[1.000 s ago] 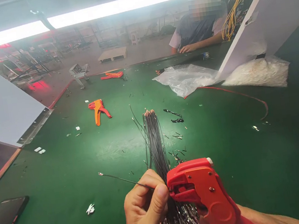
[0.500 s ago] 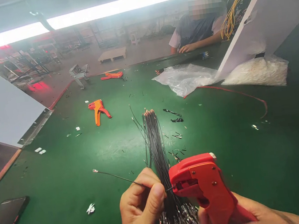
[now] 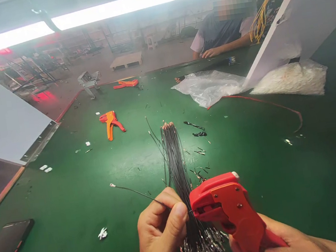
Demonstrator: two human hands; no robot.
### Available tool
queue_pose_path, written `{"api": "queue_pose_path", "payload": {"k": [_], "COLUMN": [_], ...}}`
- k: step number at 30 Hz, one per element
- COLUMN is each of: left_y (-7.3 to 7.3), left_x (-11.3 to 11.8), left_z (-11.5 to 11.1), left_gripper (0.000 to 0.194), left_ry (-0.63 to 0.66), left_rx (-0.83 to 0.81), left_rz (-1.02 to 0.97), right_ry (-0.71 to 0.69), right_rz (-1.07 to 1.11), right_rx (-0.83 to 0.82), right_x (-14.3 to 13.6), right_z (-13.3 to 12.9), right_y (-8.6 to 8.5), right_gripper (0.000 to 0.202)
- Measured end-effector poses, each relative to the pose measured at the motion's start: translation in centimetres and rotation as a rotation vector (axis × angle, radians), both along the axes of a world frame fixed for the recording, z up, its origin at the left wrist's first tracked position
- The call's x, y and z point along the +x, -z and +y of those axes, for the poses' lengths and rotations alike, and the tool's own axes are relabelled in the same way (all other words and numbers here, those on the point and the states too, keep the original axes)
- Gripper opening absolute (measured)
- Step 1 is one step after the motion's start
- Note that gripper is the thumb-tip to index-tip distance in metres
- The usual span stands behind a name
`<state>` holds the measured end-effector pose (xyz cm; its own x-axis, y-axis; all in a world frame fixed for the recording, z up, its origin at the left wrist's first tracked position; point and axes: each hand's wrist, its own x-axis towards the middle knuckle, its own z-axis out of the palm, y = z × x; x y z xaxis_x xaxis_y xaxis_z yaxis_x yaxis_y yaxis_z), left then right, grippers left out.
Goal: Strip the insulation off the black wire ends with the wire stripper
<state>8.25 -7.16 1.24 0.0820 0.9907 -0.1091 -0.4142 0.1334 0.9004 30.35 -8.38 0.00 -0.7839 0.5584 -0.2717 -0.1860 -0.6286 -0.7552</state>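
Note:
My left hand (image 3: 163, 230) pinches a thin black wire (image 3: 138, 192) between thumb and forefinger. One end of the wire, with a small metal terminal, sticks out to the left; the other end reaches the jaws of a red wire stripper (image 3: 228, 209). My right hand (image 3: 281, 235) is wrapped round the stripper's handles, its fingers partly hidden. Beneath both hands lies a bundle of black wires (image 3: 175, 158), with coppery ends at the far side and silvery terminals at the near side. A few single wires lie just left of the bundle.
An orange and red wire stripper (image 3: 111, 124) and another one (image 3: 125, 83) lie farther back. A phone (image 3: 9, 250) rests at the left edge. Plastic bags (image 3: 212, 86) lie at the back right, near a white panel (image 3: 304, 9). Across the table sits a person (image 3: 223, 32).
My left hand has shifted slightly right, closer to the stripper's jaws, and the wire's terminal end has moved right and up with it. The stripper is nearly where it was.

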Motion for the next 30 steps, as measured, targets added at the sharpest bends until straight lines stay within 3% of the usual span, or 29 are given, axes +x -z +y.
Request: {"api": "queue_pose_path", "payload": {"k": [8,12,18,24,30], "left_y": [-0.3,-0.3,-0.2,0.1,0.0], "left_x": [0.1,0.1,0.1,0.1,0.2], "left_z": [0.2,0.2,0.1,0.0,0.1], "left_gripper": [0.031,0.032,0.03,0.029,0.029], "left_ry": [0.026,0.054,0.051,0.059,0.056], "left_rx": [-0.045,-0.086,-0.067,-0.076,-0.054], "left_rz": [-0.061,-0.097,-0.08,-0.069,-0.055], "right_ry": [-0.012,-0.021,-0.066,0.033,-0.004], "right_rz": [0.164,0.106,0.015,-0.099,-0.001], "right_rx": [0.063,0.059,0.153,0.268,0.222], "right_x": [-0.5,-0.3,0.1,0.2,-0.2], "right_z": [0.5,0.6,0.6,0.2,0.8], "right_y": [0.5,0.5,1.3,1.8,0.9], "right_gripper": [0.044,0.04,0.054,0.059,0.058]}}
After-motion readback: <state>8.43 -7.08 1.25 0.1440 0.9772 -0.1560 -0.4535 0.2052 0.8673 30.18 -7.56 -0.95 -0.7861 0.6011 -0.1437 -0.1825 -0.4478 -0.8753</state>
